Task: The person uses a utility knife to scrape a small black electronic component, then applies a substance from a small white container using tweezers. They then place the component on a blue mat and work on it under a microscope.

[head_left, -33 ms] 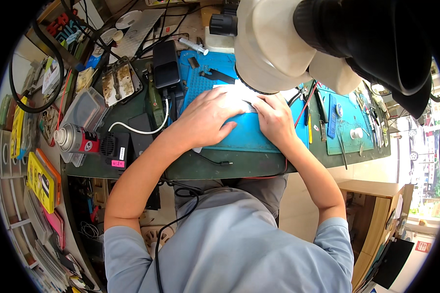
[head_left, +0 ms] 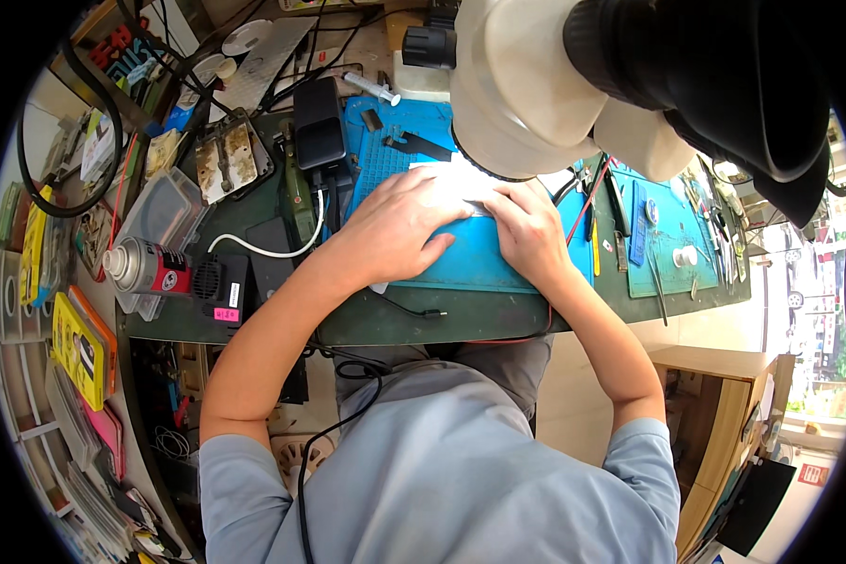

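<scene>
Both my hands rest over the blue work mat (head_left: 461, 268), beneath a white microscope (head_left: 517, 89). My left hand (head_left: 395, 226) lies palm down with its fingers stretched into the lamp's glare and its thumb apart, touching a bright white piece (head_left: 461, 177). My right hand (head_left: 528, 226) is closed, its thumb and fingertips drawn together beside the left fingertips. Whatever it pinches is hidden by the fingers and the glare. A dark flat strip (head_left: 423, 147) lies on the mat beyond my left hand.
Left of the hands stand a black box-shaped device (head_left: 320, 122), a white cable (head_left: 273, 252) and a spray can (head_left: 150, 268). A syringe (head_left: 371, 89) lies at the back. Tweezers (head_left: 659, 291) and a blue tool (head_left: 638, 224) are on the right. A black cable plug (head_left: 432, 313) lies near the front edge.
My right fingertips have shifted slightly, and the small dark sliver that showed between the hands is now mostly covered. My left hand stays in place.
</scene>
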Motion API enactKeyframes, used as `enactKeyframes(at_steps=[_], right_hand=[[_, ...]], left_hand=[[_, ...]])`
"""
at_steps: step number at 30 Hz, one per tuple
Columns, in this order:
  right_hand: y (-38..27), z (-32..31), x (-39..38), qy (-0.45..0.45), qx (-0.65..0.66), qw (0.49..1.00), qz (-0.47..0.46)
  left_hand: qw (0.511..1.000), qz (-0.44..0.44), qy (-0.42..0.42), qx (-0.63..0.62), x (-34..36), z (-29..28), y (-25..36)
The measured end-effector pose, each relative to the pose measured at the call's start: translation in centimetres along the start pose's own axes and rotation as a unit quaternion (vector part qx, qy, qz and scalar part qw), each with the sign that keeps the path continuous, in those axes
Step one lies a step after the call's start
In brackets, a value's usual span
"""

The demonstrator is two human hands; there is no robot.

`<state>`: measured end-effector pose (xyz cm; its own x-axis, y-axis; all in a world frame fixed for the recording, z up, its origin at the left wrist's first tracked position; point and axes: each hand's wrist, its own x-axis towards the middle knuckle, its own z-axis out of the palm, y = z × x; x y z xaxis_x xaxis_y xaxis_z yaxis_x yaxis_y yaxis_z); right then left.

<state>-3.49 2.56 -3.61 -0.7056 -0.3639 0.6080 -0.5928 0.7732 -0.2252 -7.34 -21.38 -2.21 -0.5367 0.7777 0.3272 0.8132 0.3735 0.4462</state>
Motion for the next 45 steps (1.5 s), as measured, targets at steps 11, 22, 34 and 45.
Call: enactKeyframes(at_steps=[11, 22, 34, 45], right_hand=[[-0.59, -0.81, -0.37, 0.0, 0.016, 1.0, 0.018], [-0.37, -0.4, -0.25, 0.005, -0.006, 1.0, 0.026], [-0.71, -0.6, -0.49, 0.004, 0.001, 1.0, 0.028], [-0.68, -0.46, -0.31, -0.004, 0.012, 1.0, 0.012]], left_hand=[[1.0, 0.004, 0.011, -0.003, 0.01, 0.07, -0.01], [1.0, 0.005, 0.018, 0.005, 0.06, 0.26, -0.07], [0.999, 0.014, 0.033, 0.0, 0.05, 0.35, -0.08], [1.0, -0.002, -0.002, -0.001, 0.04, -0.02, 0.01]])
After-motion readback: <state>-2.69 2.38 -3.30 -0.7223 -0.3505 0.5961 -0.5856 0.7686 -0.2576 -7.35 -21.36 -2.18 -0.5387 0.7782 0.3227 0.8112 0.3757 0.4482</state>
